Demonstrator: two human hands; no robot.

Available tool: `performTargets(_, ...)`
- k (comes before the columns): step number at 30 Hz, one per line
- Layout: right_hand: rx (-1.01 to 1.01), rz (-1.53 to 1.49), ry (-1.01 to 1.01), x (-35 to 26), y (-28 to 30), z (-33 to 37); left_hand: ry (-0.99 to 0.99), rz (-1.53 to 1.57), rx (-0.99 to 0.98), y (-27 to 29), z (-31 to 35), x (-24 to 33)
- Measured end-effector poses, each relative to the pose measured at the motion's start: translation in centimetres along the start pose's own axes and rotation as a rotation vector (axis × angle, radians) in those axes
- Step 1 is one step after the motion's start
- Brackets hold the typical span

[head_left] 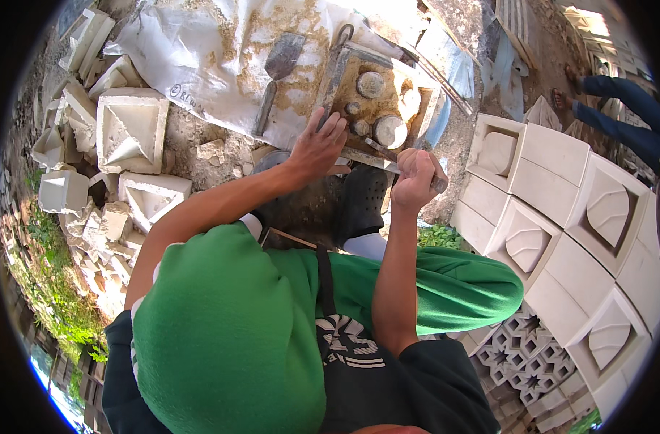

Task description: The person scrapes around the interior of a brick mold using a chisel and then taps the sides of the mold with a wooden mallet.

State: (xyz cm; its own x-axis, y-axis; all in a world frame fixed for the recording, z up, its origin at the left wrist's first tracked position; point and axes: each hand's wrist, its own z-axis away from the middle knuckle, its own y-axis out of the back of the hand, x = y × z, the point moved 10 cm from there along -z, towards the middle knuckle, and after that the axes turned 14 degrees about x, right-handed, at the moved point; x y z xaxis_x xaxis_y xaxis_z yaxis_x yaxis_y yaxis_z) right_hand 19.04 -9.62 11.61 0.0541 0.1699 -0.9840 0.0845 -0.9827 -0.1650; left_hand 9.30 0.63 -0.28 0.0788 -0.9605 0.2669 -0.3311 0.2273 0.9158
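Observation:
In front of my feet lies a square mould frame (333, 72) with sandy, tan-coated insides and several round pale plugs, the largest a white disc (390, 132). My left hand (317, 150) rests at the mould's near left corner, fingers spread and holding nothing. Closed around a thick, worn handle (439, 184), my right hand (415, 177) holds a narrow-bladed tool. Its thin blade (379, 149) points left along the mould's near side; the exact kind is hard to make out. A flat trowel (283, 58) lies left of the mould.
A stained white sheet (192, 54) spreads under the trowel. Broken and whole pale cast blocks (131, 130) are heaped at left. Rows of cast blocks (554, 153) and star-patterned lattice blocks (526, 354) stand at right. Another person's legs (626, 108) show at the far right.

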Motion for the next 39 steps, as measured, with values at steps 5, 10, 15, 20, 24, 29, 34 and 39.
performTargets(5, -0.034, -0.232, -0.048, -1.6, 0.5, 0.1, -0.053, 0.192, -0.074, -0.6, 0.2, 0.2)
performTargets(10, -0.063, -0.045, -0.021, -1.1, -1.1, 0.1, -0.009, 0.317, 0.119, 2.0, -0.6, -1.4)
performTargets(15, -0.073, -0.076, -0.096, 0.5, -1.6, 0.2, 0.015, 0.342, 0.171, 2.6, -1.7, -2.5)
performTargets(20, -0.125, -0.043, -0.036, -0.3, -2.3, 1.7, 0.029, 0.394, 0.190, 2.3, -1.4, -3.0)
performTargets(24, -0.121, -0.076, -0.070, -1.0, -2.1, 0.9, 0.059, 0.384, 0.206, 2.3, -1.6, -3.4)
performTargets(29, -0.125, -0.048, -0.067, 0.1, -2.1, 0.4, 0.062, 0.362, 0.192, 2.7, -1.8, -3.1)
performTargets(34, -0.186, 0.021, 0.003, -1.4, -1.8, 1.0, 0.188, 0.310, 0.211, 3.6, -0.7, -4.0)
performTargets(39, -0.222, -0.055, 0.008, -2.7, -2.7, 1.1, 0.140, 0.217, 0.139, 3.3, 1.3, -4.8)
